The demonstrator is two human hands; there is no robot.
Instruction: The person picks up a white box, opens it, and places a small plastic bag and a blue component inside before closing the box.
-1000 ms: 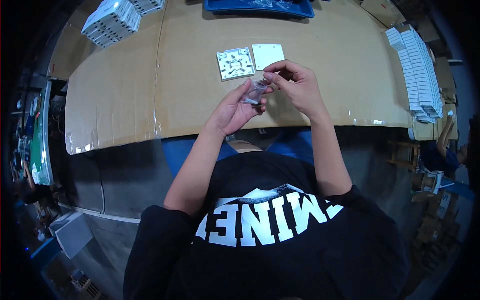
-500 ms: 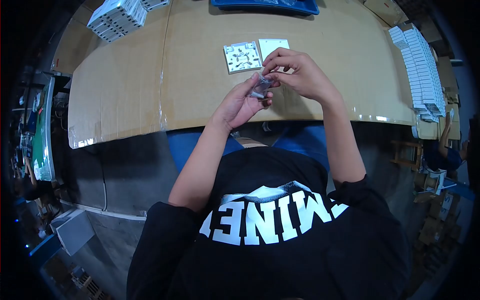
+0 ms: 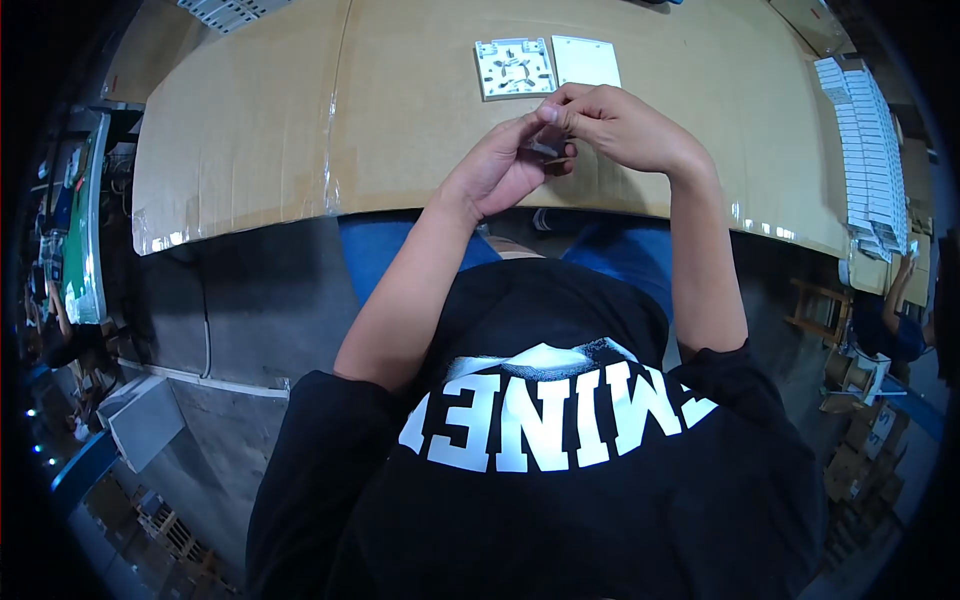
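Note:
Between my two hands is a small clear plastic bag point(image 3: 545, 148) with something small and whitish inside. My left hand point(image 3: 500, 168) holds it from below, its fingers curled behind the bag and the thumb at the top edge. My right hand point(image 3: 635, 128) pinches the bag's upper edge, close against the left thumb. Just beyond the hands lies an open white plastic box base point(image 3: 515, 72) with small dark and light fittings inside. Beside it, to the right, is a flat white cover point(image 3: 587, 62), partly behind my right fingers.
The cardboard-covered table point(image 3: 240, 130) has a taped seam and a taped front edge. White boxes point(image 3: 870, 160) are stacked at its right end, and more white pieces point(image 3: 230, 12) at the far left. Other people's arms show at both sides.
The view has tilted, so the table's things sit higher in it. My right hand's fingers have closed in against the left thumb at the top of the bag.

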